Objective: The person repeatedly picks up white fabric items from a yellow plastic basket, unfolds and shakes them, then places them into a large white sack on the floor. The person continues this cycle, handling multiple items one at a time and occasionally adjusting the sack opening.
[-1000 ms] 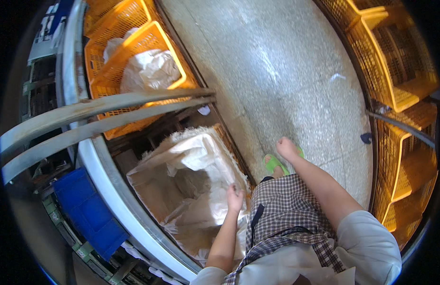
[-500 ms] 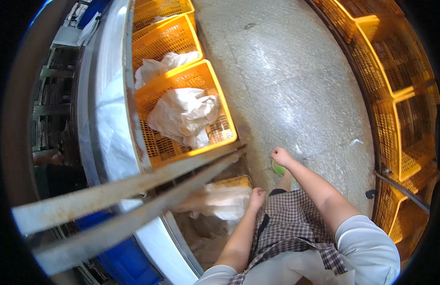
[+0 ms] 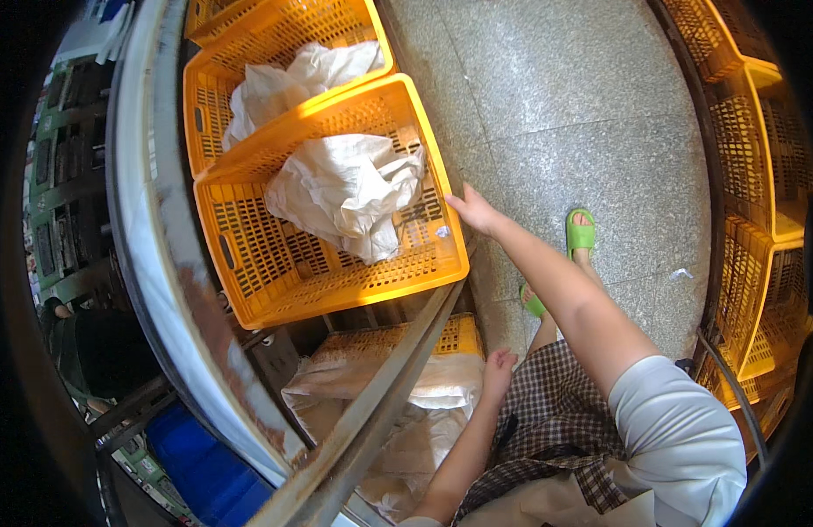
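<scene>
My right hand (image 3: 477,212) is at the right side of a yellow perforated crate (image 3: 332,303). Its thumb meets the outer edge of the rim, and its fingers are apart, with nothing gripped. In that crate lies a crumpled white cloth or sack (image 3: 343,193). My left hand (image 3: 500,372) hangs in front of my checked apron (image 3: 547,391), its fingers loosely bent and apart, holding nothing. Beside it, a lower yellow crate (image 3: 464,334) and pale filled sacks (image 3: 428,382) sit beneath a rusty metal bar (image 3: 380,391).
Behind the near crate, another yellow crate (image 3: 284,44) holds more white cloth (image 3: 292,79). A worn metal ledge (image 3: 218,342) runs along the left, with a blue bin (image 3: 205,457) below. Yellow crates (image 3: 762,158) line the right side of the grey tiled floor (image 3: 591,114).
My right hand has moved left to the crate's rim and its fingers have spread. My left hand has loosened. The view has shifted, bringing the crates closer and showing both green slippers.
</scene>
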{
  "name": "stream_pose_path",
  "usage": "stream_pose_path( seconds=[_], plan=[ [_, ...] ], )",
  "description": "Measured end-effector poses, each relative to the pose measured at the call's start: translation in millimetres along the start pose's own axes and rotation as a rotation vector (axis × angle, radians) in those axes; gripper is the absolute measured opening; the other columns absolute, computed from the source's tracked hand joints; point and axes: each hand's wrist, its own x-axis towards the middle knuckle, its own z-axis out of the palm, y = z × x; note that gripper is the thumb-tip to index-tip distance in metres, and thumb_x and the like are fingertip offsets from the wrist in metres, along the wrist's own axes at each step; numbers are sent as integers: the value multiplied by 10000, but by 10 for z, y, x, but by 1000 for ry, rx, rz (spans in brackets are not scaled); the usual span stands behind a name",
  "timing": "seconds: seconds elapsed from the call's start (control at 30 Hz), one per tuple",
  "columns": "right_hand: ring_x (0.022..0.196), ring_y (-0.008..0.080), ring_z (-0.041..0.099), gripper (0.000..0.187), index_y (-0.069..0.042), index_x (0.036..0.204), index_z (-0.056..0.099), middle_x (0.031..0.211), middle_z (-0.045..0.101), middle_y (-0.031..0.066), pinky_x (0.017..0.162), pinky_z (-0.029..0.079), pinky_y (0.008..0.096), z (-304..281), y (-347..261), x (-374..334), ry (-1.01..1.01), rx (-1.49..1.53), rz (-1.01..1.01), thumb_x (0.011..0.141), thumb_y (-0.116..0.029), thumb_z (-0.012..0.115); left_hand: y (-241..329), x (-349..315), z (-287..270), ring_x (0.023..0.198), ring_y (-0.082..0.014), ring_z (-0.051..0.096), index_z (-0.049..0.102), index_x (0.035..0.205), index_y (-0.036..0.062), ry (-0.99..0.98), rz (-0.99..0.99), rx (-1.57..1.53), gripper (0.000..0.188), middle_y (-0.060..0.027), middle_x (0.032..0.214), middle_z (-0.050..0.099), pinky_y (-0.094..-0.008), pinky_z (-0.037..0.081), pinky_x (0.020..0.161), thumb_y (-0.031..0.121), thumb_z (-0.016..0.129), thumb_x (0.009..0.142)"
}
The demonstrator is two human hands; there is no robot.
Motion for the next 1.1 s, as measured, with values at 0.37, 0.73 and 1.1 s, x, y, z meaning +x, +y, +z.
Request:
stream_pose_path(
  seconds=[0.37, 0.73, 1.1],
  plan=[
    [1142, 379, 462, 617, 58, 1306, 272, 1251, 421, 285, 965, 384, 420, 419, -513, 467, -126, 107, 48, 796, -105, 578, 180, -268, 657, 895, -159, 590, 482, 1127, 8, 59, -166, -156, 297, -90, 1001, 607, -272, 459, 756, 173, 553, 890],
    [862, 307, 604, 491, 90, 1208, 334, 1078, 524, 263, 765, 523, 328, 239, -1349, 622, -484, -42, -84, 821, -93, 574, 1170, 28, 1056, 869, -133, 565, 471, 1148, 41, 51, -81, -332, 247, -60, 971, 600, -247, 436, 753, 136, 502, 922],
    [665, 143, 549, 372, -46, 1169, 420, 807, 541, 59, 485, 465, 284, -1069, -460, 92, 217, 394, 128, 817, -40, 541, 1985, -141, 1013, 876, -143, 551, 466, 1100, 25, 237, 435, -53, 197, -66, 960, 561, -255, 442, 776, 47, 482, 905]
  ],
)
